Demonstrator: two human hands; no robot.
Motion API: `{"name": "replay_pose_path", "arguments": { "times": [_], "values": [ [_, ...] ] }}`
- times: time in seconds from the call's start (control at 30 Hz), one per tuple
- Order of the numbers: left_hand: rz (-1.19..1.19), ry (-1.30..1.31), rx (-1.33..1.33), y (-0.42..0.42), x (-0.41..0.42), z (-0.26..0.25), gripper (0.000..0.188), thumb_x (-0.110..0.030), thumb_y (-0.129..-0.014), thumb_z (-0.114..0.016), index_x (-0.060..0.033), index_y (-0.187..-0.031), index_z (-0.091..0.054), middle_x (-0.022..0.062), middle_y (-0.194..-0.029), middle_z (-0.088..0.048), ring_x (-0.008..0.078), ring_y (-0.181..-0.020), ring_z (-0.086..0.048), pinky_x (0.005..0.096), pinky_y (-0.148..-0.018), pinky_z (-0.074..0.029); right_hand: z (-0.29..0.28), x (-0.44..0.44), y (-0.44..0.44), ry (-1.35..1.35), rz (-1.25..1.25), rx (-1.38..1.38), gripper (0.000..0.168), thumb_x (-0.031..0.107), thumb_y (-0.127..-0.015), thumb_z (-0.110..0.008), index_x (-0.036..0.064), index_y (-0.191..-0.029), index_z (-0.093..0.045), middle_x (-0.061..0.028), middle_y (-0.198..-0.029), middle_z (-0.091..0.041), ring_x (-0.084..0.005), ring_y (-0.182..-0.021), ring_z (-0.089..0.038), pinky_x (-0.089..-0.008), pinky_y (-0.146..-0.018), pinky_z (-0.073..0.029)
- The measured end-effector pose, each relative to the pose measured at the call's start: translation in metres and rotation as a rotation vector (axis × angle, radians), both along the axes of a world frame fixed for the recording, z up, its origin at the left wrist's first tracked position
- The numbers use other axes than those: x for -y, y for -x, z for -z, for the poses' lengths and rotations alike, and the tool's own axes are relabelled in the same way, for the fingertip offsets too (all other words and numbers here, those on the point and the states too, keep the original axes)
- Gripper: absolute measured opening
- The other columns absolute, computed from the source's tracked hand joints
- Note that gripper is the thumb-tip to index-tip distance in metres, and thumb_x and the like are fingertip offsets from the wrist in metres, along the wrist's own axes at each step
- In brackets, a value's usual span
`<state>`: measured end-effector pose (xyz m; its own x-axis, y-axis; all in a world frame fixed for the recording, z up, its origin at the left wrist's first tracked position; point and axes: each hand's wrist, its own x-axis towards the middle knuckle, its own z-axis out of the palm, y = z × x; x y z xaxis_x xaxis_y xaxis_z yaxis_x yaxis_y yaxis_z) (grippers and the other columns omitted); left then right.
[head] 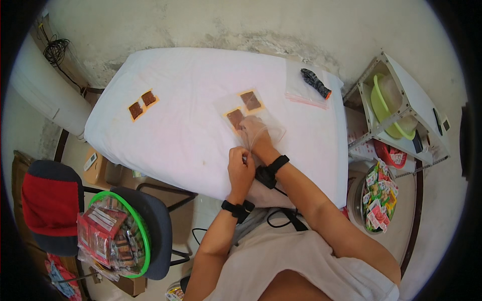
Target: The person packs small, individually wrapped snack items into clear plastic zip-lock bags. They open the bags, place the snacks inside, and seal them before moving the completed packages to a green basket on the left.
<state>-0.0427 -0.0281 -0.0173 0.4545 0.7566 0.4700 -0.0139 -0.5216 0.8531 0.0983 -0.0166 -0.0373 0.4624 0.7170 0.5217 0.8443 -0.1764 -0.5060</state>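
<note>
On the white cloth of the table (180, 124), a clear plastic bag (274, 129) lies over or around two brown squares with yellow edges, one upper (250, 101) and one lower (235, 117). My right hand (260, 133) reaches inside the bag, its fingers at the lower square; whether they grip it I cannot tell. My left hand (241, 163) pinches the bag's near edge beside my right wrist. Two more brown squares (148, 98) (136, 110) rest at the table's left. Flat clear bags (297, 84) are stacked at the back right.
A dark knitted glove (315, 82) lies on the stacked bags. A green-rimmed basket (147, 240) of packets sits on a chair at lower left. Right of the table stand a metal shelf (421, 101) with a green basin (388, 113) and a container of colourful packets (380, 199).
</note>
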Motion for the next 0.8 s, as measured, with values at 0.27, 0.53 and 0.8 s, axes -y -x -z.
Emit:
{"name": "replay_pose_path", "arguments": {
  "times": [0.27,0.53,0.8],
  "values": [
    [0.025,0.054,0.014,0.003,0.000,-0.003,0.013,0.009,-0.081,-0.059,-0.0007,-0.089,-0.054,0.0127,-0.093,-0.056,0.0274,-0.075,-0.057,0.0330,-0.063,-0.049,-0.010,0.015,0.000,0.151,-0.023,0.030,0.012,0.014,-0.079,-0.062,0.010,-0.090,-0.065,-0.0133,-0.088,-0.060,-0.0339,-0.089,-0.058,-0.0459,-0.075,-0.044],
    [0.015,0.063,0.011,0.003,0.000,0.000,0.014,0.009,-0.081,-0.060,-0.0019,-0.089,-0.054,0.0110,-0.096,-0.057,0.0226,-0.080,-0.058,0.0290,-0.066,-0.049,-0.008,0.010,0.003,0.153,-0.077,0.092,0.033,0.013,-0.081,-0.061,0.014,-0.114,-0.061,-0.0057,-0.114,-0.060,-0.0272,-0.110,-0.052,-0.0451,-0.087,-0.040],
    [0.030,0.048,0.028,0.003,0.000,0.001,0.015,0.009,-0.082,-0.060,-0.0016,-0.090,-0.054,0.0117,-0.098,-0.058,0.0232,-0.081,-0.058,0.0294,-0.067,-0.049,-0.013,0.000,-0.004,0.302,-0.115,0.116,0.049,0.012,-0.081,-0.062,0.014,-0.129,-0.055,-0.0024,-0.134,-0.055,-0.0254,-0.122,-0.047,-0.0480,-0.096,-0.037]
  ]
}}
